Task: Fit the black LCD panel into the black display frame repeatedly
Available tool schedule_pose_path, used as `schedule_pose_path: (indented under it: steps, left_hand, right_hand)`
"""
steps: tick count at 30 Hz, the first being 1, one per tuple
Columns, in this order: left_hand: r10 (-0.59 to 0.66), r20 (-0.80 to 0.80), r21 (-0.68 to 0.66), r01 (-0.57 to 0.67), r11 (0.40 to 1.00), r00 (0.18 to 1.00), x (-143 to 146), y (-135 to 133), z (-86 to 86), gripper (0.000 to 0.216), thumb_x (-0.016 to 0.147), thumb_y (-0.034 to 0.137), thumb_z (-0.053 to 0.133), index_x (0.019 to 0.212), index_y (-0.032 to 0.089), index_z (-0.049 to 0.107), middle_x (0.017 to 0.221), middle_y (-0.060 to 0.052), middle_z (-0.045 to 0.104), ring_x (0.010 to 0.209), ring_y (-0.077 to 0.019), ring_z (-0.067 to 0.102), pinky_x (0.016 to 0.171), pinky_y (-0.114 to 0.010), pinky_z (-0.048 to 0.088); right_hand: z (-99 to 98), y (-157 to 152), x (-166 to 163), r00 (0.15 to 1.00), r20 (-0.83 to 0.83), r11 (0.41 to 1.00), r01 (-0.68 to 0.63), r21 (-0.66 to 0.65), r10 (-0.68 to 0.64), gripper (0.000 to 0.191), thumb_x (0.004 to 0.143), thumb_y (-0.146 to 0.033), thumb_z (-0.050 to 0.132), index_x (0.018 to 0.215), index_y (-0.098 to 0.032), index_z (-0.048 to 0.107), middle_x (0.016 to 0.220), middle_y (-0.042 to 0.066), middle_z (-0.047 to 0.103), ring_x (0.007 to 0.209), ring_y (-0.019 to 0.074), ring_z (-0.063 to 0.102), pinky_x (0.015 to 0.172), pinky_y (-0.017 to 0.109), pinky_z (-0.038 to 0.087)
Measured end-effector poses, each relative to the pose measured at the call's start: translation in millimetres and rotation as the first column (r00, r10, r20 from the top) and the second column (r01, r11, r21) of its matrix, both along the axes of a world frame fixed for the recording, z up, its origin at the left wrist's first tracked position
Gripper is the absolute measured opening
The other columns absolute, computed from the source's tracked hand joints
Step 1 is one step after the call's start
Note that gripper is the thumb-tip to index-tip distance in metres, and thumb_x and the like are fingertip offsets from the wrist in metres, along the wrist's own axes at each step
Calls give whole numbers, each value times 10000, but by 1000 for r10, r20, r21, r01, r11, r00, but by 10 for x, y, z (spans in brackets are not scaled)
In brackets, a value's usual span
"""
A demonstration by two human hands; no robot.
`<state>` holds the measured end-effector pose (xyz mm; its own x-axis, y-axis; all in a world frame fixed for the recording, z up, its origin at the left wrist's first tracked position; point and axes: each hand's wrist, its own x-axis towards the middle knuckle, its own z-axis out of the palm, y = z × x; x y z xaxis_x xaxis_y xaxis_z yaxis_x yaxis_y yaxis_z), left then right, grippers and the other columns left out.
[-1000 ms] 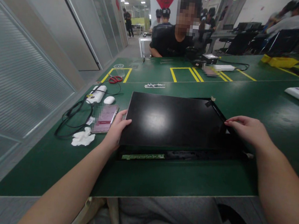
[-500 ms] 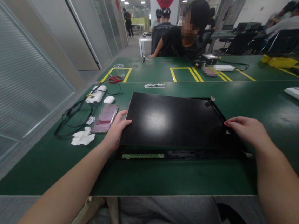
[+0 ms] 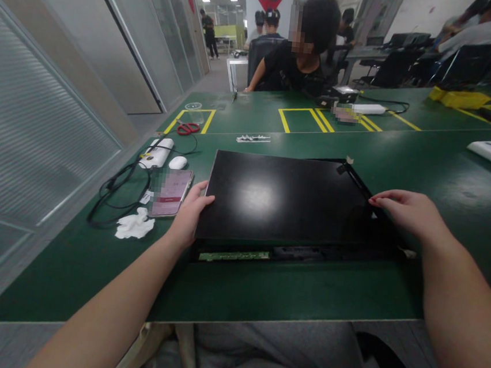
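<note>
A glossy black screen panel [image 3: 270, 201] lies tilted over a shallow black housing [image 3: 308, 253], its left side raised. Along the near edge of the housing a green circuit board strip [image 3: 234, 256] shows. My left hand [image 3: 191, 210] grips the panel's left edge, thumb on the front face and fingers behind it. At the right side my right hand [image 3: 399, 207] is closed in a pinch at the edge of the housing. What its fingertips hold is too small to make out. A pale tab sticks out at the far right corner.
Left of the panel lie a phone [image 3: 170, 193], a crumpled tissue [image 3: 135, 224], a white mouse-shaped item [image 3: 178, 163], a black cable [image 3: 117, 186] and red-handled scissors [image 3: 188, 129]. Beyond it is a white strip of small parts [image 3: 253, 139]. A person [image 3: 299, 56] sits across the green table [image 3: 287, 295].
Both hands and the panel stay almost in place. The person across the table has moved the head slightly to the left. The whole view has shifted a little.
</note>
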<state>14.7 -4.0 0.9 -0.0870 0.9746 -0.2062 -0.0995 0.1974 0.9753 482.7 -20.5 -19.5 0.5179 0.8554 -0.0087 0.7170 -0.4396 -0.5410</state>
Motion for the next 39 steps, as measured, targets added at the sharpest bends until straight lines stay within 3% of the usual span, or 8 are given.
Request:
schedule_pose_path:
  steps: [13,20,27,39]
  left_hand:
    - [43,-1,36,-43,998,999,-1,1,19,548,634,246,668,1177,209,601,886,-24,751,884,-310,736,686,-378,566]
    - [81,-23,4,-81,997,996,23,27,50,593,598,227,658,1189,183,630,863,-26,753,873,-289,733,601,-304,530]
    - [92,-36,20,-91,996,995,14,23,37,569,602,238,644,1168,180,656,858,-29,741,871,-290,726,625,-310,548]
    - [77,-68,5,-77,997,995,27,7,39,584,586,245,618,1168,198,594,860,-23,708,855,-290,706,600,-312,517]
  right_hand:
    - [13,-14,-34,1000,-23,1000,11,-2,-11,276,677,-468,696,820,-256,800,836,38,770,828,239,664,745,378,467]
    - [32,-13,-33,1000,8,999,-24,-27,24,291,687,-484,688,834,-260,801,774,36,751,782,237,663,722,375,470]
    - [-11,-13,24,998,16,998,-61,-1,61,309,680,-500,699,845,-261,806,753,42,744,752,238,653,687,375,470]
    - [50,-37,-96,1000,26,1000,-2,19,2,287,671,-481,686,815,-260,800,749,34,744,762,234,653,702,377,457]
